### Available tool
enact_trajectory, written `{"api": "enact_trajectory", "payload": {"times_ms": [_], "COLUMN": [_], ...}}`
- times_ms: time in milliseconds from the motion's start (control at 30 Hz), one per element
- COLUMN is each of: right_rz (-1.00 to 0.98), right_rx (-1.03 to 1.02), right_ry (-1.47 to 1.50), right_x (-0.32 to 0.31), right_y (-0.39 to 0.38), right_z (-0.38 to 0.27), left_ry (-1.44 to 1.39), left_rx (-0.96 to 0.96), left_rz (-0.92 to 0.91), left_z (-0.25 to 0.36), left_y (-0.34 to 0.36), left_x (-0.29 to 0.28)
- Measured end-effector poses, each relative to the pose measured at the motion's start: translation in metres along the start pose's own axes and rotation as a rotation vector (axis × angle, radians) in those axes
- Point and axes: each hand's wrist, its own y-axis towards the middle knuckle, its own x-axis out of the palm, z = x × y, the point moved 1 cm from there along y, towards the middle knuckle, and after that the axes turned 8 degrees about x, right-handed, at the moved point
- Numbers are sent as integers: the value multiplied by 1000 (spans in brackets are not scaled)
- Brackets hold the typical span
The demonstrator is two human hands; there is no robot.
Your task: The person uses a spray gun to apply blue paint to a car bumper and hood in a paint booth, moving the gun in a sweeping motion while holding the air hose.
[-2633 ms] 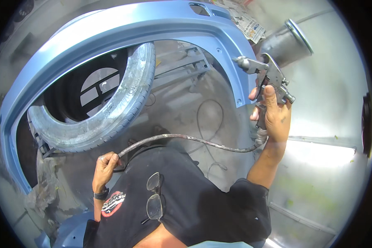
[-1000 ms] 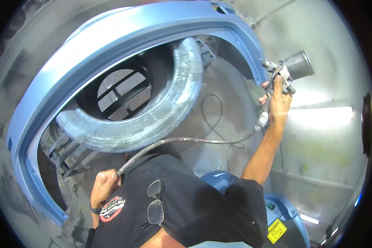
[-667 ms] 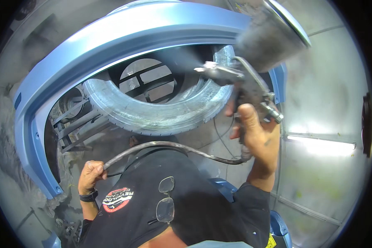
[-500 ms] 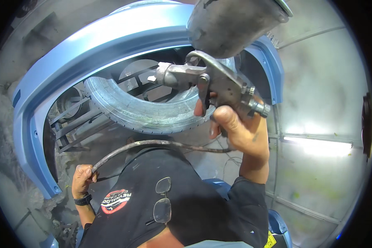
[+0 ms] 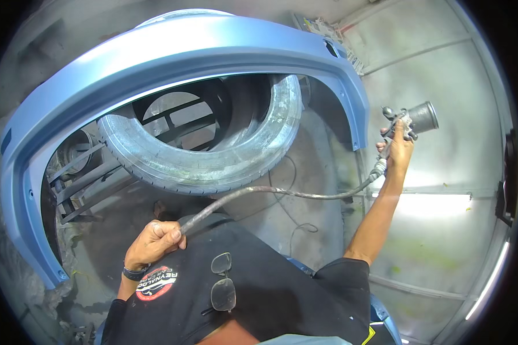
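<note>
My right hand (image 5: 399, 150) is closed round the grip of a grey metal spray gun (image 5: 398, 122), held out at the far right with my arm stretched. The gun's round paint cup (image 5: 423, 117) points to the right. From the base of the grip a dark air hose (image 5: 282, 191) sags across in front of my body. My left hand (image 5: 157, 244) is wrapped round this hose near my stomach. Ahead of me a light-blue painted car bumper (image 5: 172, 43) arches over a paint-dusted tyre (image 5: 184, 172). The gun is apart from the bumper, off its right end.
A dark metal stand (image 5: 98, 172) shows behind the bumper's left side. Another thin hose (image 5: 296, 230) curls on the floor. A lit tube lamp (image 5: 426, 202) glows on the paint-misted right wall (image 5: 437, 247). Glasses (image 5: 222, 282) hang from my shirt.
My right hand has swung the spray gun away from close in front of me, out to the right. My left hand has moved right and nearer the middle, still gripping the hose.
</note>
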Motion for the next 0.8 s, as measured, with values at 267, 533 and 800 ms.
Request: {"api": "enact_trajectory", "payload": {"times_ms": [267,533,800], "right_rz": [-144,-710,-1011], "right_rx": [-3,-152,-345], "right_ry": [-48,-74,-57], "right_x": [43,186,198], "right_y": [13,-97,-191], "right_z": [-65,-179,-242], "left_ry": [-45,-204,-198], "left_rx": [-13,195,382], "left_rz": [-94,122,222], "left_z": [-11,-50,-51], "left_y": [-26,-96,-127], "left_x": [-25,-58,-64]}}
